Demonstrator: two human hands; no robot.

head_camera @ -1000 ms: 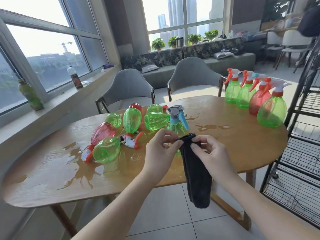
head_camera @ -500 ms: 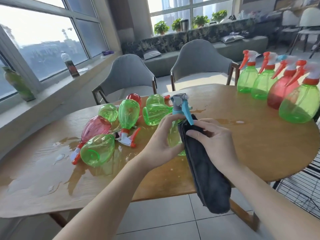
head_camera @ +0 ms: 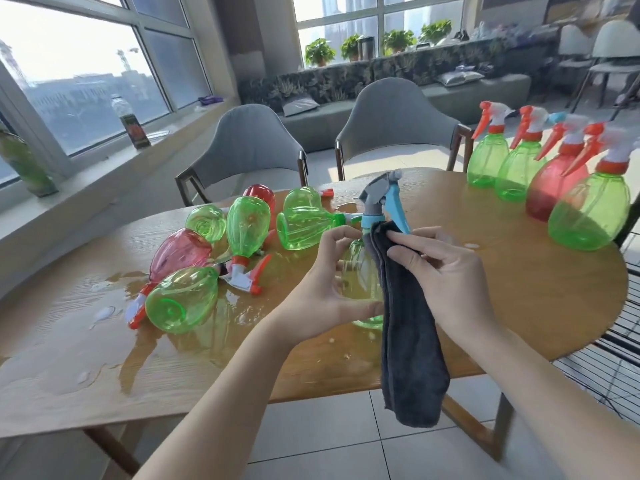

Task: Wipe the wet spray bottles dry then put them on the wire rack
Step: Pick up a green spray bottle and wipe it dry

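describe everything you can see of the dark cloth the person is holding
The dark cloth is a charcoal-grey, plush-looking towel, folded lengthwise into a long strip. Its top edge is draped against the neck of the blue-trigger spray bottle, pressed there by the right hand. The left hand grips the bottle, its thumb touching the cloth's edge. The rest hangs limp past the table edge, above the tiled floor.

Bare oval wooden tabletop [head_camera: 502, 271] lies open between the heap of toppled green and red plastic spray bottles [head_camera: 221, 258] leftward and the upright bottle row [head_camera: 550, 181] at far right.
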